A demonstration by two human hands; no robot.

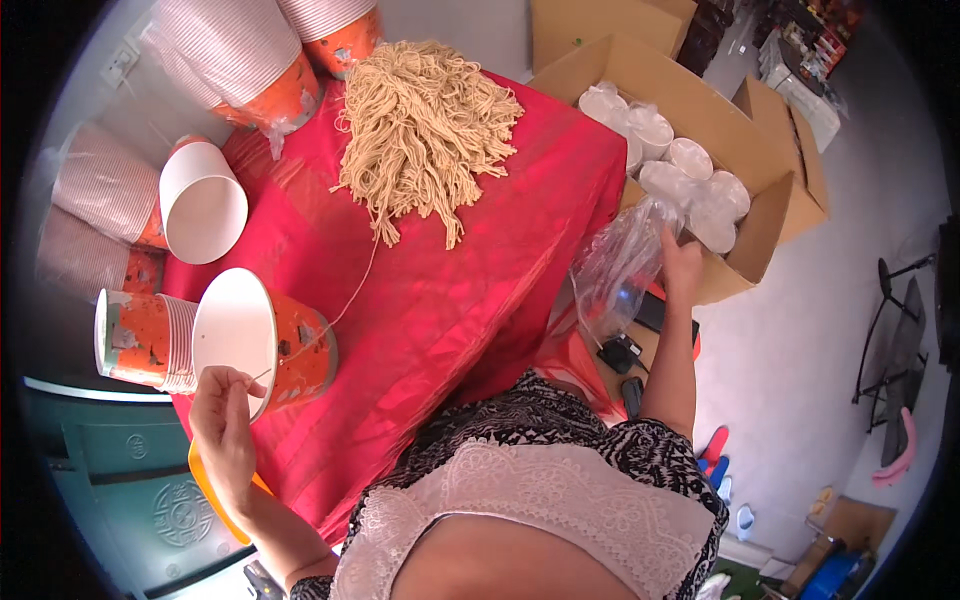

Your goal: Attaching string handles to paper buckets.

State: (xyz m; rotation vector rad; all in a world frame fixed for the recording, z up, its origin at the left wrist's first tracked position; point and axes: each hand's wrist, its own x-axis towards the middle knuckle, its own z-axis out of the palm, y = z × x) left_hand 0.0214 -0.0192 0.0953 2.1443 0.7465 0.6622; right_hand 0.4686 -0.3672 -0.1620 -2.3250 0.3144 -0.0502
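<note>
My left hand [225, 425] is closed in a pinch on a thin beige string at the rim of an orange paper bucket [303, 345] with a white inside. The string [358, 287] runs across the bucket's side and up to a heap of beige strings [425, 130] on the red-covered table. Far to the right, my right hand [682, 262] grips a crumpled clear plastic bag [625, 265] at the near edge of an open cardboard box [745, 265]. Several white, plastic-wrapped round items [690, 158] lie in the box.
Stacked orange buckets [145, 340] lie beside the working bucket. Taller wrapped stacks [235, 60] and a single tipped bucket [203, 218] line the table's left side. Below the plastic bag, a black adapter [622, 352] rests on a small stand. A green door [150, 500] is at lower left.
</note>
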